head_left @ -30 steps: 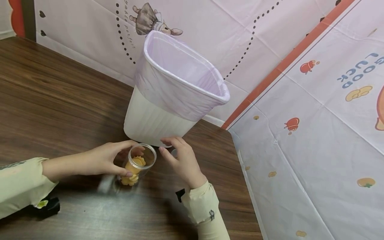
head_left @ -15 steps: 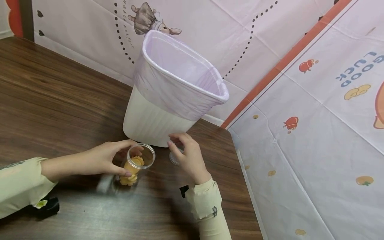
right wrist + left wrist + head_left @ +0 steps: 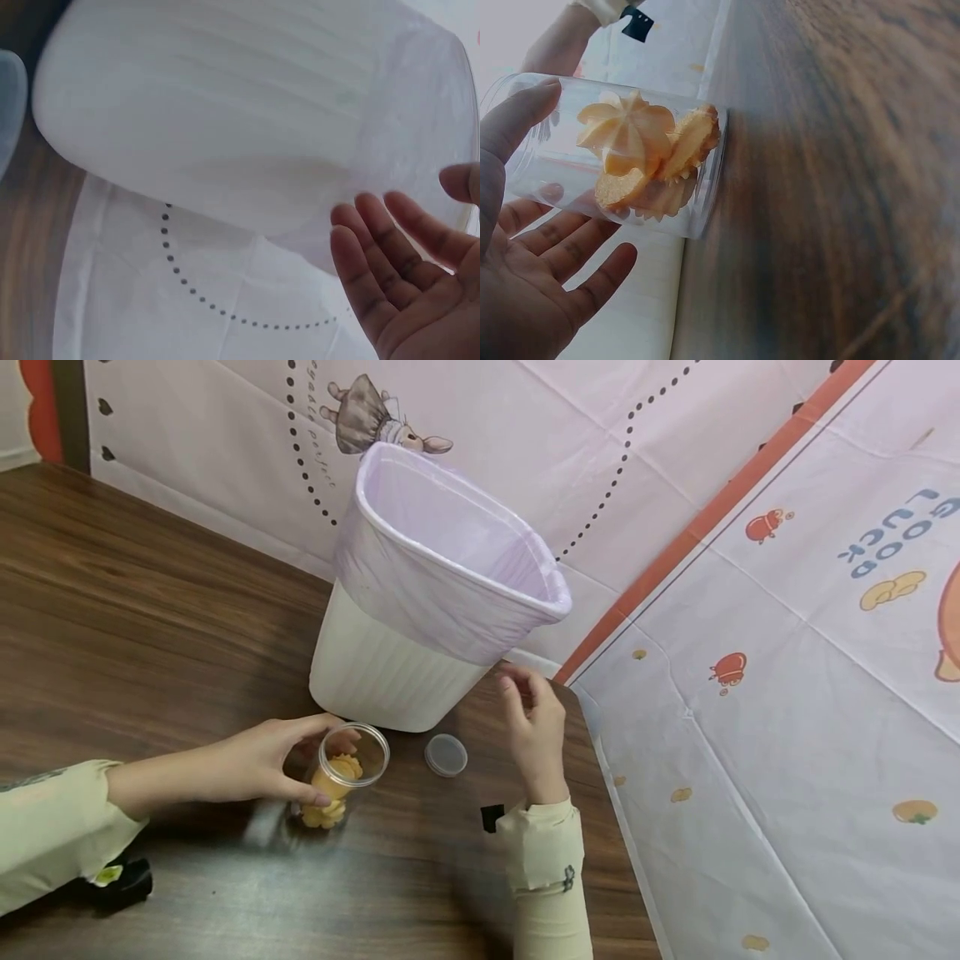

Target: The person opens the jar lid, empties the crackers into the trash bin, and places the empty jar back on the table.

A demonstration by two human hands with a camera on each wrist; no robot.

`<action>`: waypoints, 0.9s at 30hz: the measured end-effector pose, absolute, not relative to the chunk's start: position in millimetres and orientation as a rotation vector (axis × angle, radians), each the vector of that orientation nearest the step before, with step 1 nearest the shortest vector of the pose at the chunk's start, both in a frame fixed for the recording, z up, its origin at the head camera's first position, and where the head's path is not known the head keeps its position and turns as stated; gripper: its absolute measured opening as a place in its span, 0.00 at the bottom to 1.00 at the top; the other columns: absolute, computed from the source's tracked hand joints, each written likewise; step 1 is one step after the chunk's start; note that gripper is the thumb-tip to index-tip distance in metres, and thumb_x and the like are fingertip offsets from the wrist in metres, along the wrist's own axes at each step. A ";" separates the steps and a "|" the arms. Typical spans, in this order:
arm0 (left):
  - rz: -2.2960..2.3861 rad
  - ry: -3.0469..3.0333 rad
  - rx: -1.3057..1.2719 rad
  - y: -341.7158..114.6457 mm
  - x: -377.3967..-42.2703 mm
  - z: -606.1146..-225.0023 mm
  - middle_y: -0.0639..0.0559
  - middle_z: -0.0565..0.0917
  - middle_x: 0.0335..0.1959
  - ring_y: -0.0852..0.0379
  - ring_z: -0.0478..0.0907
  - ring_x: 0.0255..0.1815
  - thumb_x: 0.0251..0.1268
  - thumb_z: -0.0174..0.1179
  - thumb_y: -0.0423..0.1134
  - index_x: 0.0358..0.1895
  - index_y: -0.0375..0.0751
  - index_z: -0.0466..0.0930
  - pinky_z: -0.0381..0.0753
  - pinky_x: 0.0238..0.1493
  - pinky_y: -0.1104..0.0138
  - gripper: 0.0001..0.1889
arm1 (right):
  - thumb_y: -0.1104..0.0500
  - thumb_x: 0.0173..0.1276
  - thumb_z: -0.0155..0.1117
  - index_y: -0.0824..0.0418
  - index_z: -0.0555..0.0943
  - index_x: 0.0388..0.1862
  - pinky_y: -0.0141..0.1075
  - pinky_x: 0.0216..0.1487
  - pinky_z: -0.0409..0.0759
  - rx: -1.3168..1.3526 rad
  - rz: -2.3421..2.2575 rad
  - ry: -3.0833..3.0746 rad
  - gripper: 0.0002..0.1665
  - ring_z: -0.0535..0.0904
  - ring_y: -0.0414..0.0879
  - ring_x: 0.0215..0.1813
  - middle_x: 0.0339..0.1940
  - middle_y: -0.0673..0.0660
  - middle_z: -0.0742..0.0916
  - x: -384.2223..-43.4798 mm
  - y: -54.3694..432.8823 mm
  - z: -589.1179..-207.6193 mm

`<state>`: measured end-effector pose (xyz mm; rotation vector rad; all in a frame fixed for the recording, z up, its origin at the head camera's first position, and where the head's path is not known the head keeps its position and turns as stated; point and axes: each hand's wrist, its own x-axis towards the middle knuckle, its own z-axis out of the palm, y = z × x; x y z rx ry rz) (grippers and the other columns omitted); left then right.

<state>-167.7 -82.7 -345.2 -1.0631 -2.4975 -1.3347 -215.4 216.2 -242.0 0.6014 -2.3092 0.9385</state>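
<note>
My left hand (image 3: 262, 764) grips a clear open-topped jar (image 3: 358, 745) between thumb and fingers. The jar stands upright on the wooden table. Inside it, at the bottom, lie several golden, flower-shaped cookies (image 3: 641, 142), seen close in the left wrist view. To the right of the jar, a round translucent lid (image 3: 446, 755) lies flat on the table. Beyond the lid my right hand (image 3: 536, 735) is raised beside the bin, its fingers loosely bent and holding nothing. In the right wrist view its palm and fingertips are free of any object.
Behind the jar stands a white bin (image 3: 390, 668) lined with a pale purple bag (image 3: 450, 602). Printed cloths (image 3: 750, 735) hang at the back and right. A black strap piece (image 3: 120, 883) shows by the left sleeve. The dark wood table (image 3: 150, 635) carries everything.
My right hand has moved right and upward, away from the jar and past the lid, which is now fully uncovered. My left hand and the jar have kept their place.
</note>
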 end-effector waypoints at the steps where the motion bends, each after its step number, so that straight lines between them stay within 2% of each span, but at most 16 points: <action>1: -1.337 -2.501 -1.064 -83.0 -167.8 -345.1 0.62 0.82 0.52 0.64 0.77 0.54 0.49 0.71 0.57 0.58 0.51 0.72 0.79 0.53 0.64 0.32 | 0.57 0.73 0.54 0.65 0.80 0.52 0.29 0.41 0.78 0.582 0.972 -2.286 0.16 0.82 0.50 0.43 0.44 0.61 0.86 -217.3 217.7 -239.6; 7: -1.337 -2.536 -1.049 -84.0 -168.6 -344.3 0.63 0.82 0.53 0.61 0.77 0.55 0.49 0.71 0.57 0.58 0.53 0.72 0.79 0.54 0.63 0.32 | 0.56 0.78 0.45 0.65 0.72 0.62 0.28 0.48 0.76 0.514 1.186 -2.163 0.21 0.79 0.55 0.53 0.52 0.64 0.82 -229.5 223.0 -223.4; 14: -1.333 -2.546 -1.044 -83.5 -167.7 -346.1 0.63 0.82 0.52 0.62 0.77 0.55 0.49 0.71 0.56 0.58 0.49 0.72 0.79 0.54 0.63 0.33 | 0.49 0.79 0.35 0.58 0.64 0.70 0.41 0.54 0.76 0.503 1.343 -2.073 0.27 0.73 0.47 0.60 0.62 0.57 0.76 -244.6 225.6 -206.4; 17: -1.357 -2.546 -1.051 -82.7 -167.1 -348.0 0.61 0.82 0.53 0.61 0.77 0.55 0.49 0.72 0.55 0.59 0.47 0.71 0.79 0.53 0.64 0.34 | 0.51 0.79 0.32 0.59 0.61 0.72 0.44 0.58 0.74 0.515 1.362 -2.071 0.28 0.72 0.48 0.64 0.67 0.59 0.74 -243.8 220.8 -194.9; 21: -1.388 -2.545 -1.068 -80.7 -166.7 -348.6 0.58 0.82 0.53 0.59 0.78 0.55 0.50 0.72 0.54 0.59 0.47 0.71 0.80 0.51 0.65 0.34 | 0.52 0.78 0.33 0.61 0.61 0.73 0.44 0.61 0.73 0.550 1.345 -2.084 0.29 0.69 0.47 0.68 0.71 0.58 0.70 -251.7 221.0 -184.1; 23: -1.384 -2.547 -1.059 -80.0 -167.3 -347.5 0.59 0.82 0.53 0.58 0.78 0.55 0.50 0.72 0.54 0.59 0.48 0.71 0.80 0.52 0.64 0.34 | 0.49 0.78 0.34 0.58 0.63 0.73 0.41 0.62 0.72 0.574 1.316 -2.098 0.29 0.69 0.42 0.68 0.71 0.54 0.71 -263.0 225.0 -182.6; 27: -1.390 -2.543 -1.063 -77.3 -171.1 -346.7 0.58 0.82 0.54 0.56 0.78 0.56 0.50 0.71 0.54 0.60 0.48 0.70 0.79 0.54 0.61 0.34 | 0.49 0.78 0.37 0.57 0.65 0.71 0.39 0.66 0.70 0.579 1.279 -2.153 0.28 0.69 0.41 0.68 0.70 0.52 0.73 -272.8 224.3 -170.0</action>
